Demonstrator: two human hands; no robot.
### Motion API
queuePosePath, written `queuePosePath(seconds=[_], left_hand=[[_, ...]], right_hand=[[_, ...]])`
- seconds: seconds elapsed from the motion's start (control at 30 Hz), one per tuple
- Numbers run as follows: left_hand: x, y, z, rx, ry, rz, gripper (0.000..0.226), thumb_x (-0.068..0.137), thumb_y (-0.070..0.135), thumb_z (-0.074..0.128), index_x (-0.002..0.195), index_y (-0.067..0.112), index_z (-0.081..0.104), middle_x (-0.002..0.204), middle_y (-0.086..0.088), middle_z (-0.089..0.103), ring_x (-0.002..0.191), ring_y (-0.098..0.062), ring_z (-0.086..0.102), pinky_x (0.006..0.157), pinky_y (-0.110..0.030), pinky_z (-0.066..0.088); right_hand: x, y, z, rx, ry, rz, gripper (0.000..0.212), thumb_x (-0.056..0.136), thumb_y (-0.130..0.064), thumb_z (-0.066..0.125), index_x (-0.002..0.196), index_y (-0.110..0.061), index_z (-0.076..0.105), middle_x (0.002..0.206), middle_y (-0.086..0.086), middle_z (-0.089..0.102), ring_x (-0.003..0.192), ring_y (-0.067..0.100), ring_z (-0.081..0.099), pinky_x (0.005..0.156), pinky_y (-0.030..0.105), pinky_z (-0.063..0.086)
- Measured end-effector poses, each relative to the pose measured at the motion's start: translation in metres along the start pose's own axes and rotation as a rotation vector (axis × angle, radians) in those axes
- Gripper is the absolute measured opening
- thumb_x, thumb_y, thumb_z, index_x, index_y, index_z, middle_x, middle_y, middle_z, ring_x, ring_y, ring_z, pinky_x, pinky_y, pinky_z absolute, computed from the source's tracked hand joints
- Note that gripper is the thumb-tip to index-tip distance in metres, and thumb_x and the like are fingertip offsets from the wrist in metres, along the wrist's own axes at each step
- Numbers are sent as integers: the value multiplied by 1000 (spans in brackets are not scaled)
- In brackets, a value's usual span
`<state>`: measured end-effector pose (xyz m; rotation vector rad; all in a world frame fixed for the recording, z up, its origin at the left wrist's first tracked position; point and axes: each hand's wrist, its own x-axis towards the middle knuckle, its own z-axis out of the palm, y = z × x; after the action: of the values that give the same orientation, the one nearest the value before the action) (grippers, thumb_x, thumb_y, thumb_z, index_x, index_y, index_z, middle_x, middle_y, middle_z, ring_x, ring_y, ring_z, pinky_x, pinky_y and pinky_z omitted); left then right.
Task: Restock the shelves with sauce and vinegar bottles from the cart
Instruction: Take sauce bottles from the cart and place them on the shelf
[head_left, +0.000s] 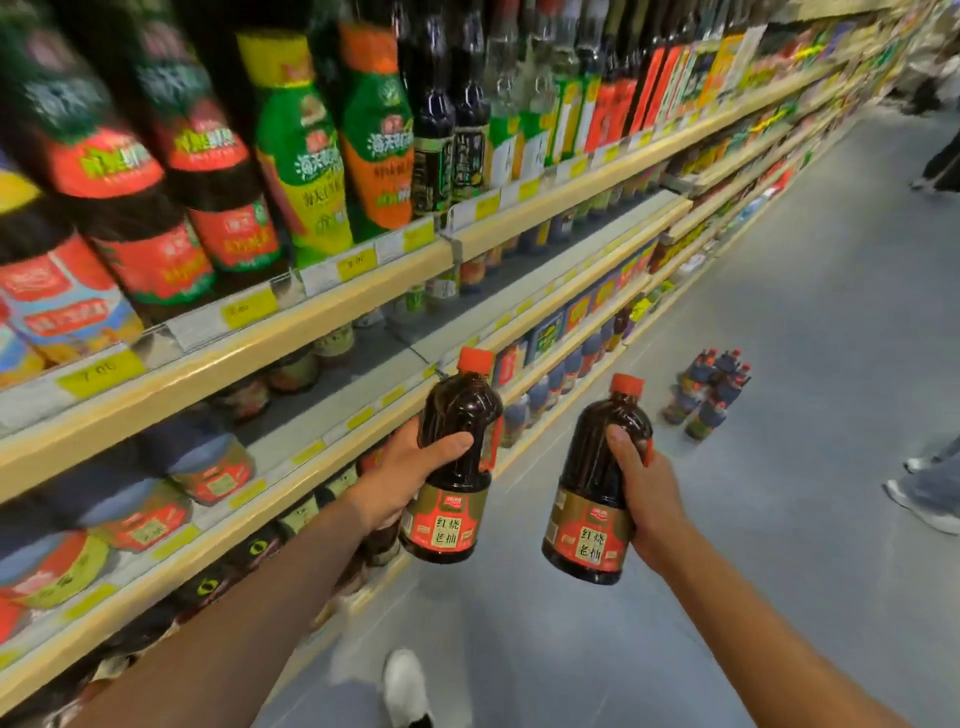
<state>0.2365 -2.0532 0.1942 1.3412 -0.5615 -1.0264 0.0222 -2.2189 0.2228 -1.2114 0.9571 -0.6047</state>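
- Head view: the tall green- and red-labelled shelf bottles (156, 171) at upper left are blurred and their labels are hard to read.
- The left hand (410, 473) wraps the left red-capped dark sauce bottle (460, 410), centre frame, near the cream shelf edge (311, 473).
- The right hand (649, 488) wraps the right red-capped dark sauce bottle (587, 478), with its fingers hidden behind the bottle.
- The grey floor (805, 312) lies open at right, where a cluster of blue-labelled bottles (709, 392) stands.

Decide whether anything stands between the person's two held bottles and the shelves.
Nothing visible does. Only open air lies between the shelves and the left bottle in the left hand or the right bottle in the right hand. The floor bottles stand farther right, off that path.
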Motion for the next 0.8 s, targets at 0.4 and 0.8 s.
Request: queuePosePath(seconds=[0.4, 0.8], left_hand=[[23, 9, -72, -35, 211, 9, 66, 65, 49, 82, 123, 23, 63, 108, -4, 78, 101, -27, 74, 85, -41, 57], [-10, -12, -54, -115, 573, 21, 63, 68, 51, 81, 125, 30, 63, 117, -6, 76, 108, -29, 72, 94, -48, 57]], right_hand=[[99, -13, 122, -74, -345, 52, 52, 73, -36, 75, 117, -10, 66, 101, 17, 77, 90, 35, 75, 75, 45, 59], [147, -10, 164, -159, -721, 197, 26, 92, -26, 69, 114, -12, 67, 97, 12, 78, 85, 29, 76, 72, 39, 57]])
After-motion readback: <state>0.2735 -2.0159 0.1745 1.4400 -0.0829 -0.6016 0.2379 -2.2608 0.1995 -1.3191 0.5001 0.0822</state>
